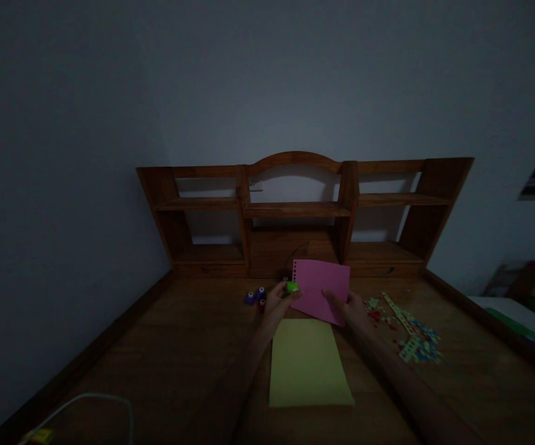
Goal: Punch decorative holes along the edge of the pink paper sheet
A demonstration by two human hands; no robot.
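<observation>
Over the brown wooden desk, toward its back edge, the left hand pinched a small bright-green object at the left edge of a pink rectangular paper sheet. The right hand gripped its right side, seemingly for steadiness. Dark holes lined its left edge.

From my remote feed I can read no lettering, label, brand, number or sign. The pink sheet and yellow sheet show me no legible writing, and the green object is too small for me to make out any marking.
</observation>
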